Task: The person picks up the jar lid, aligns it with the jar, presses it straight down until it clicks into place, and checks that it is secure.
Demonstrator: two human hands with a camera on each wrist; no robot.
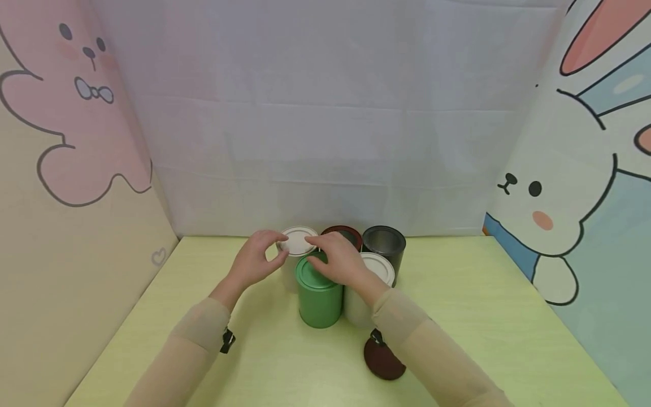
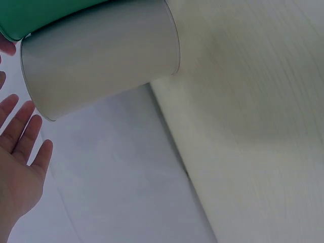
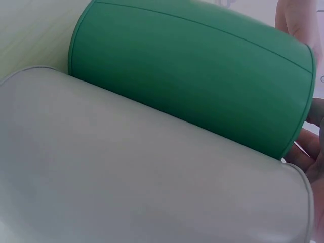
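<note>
Five round tins stand clustered at the back of the table. My left hand (image 1: 261, 257) hovers at the left side of the back white tin (image 1: 299, 242), fingers loosely spread and apart from its wall (image 2: 101, 55). My right hand (image 1: 337, 257) arches over the back of the green tin (image 1: 319, 297), its fingertips reaching the white tin's lid rim. In the right wrist view the green tin (image 3: 192, 76) lies against the front white tin (image 3: 126, 172). A dark red tin (image 1: 342, 232) and a black tin (image 1: 383, 244) stand behind, both without lids.
A dark red lid (image 1: 383, 360) lies flat on the yellow-green table (image 1: 483, 316) under my right forearm. A white cloth backdrop and cartoon rabbit panels wall in the table on three sides.
</note>
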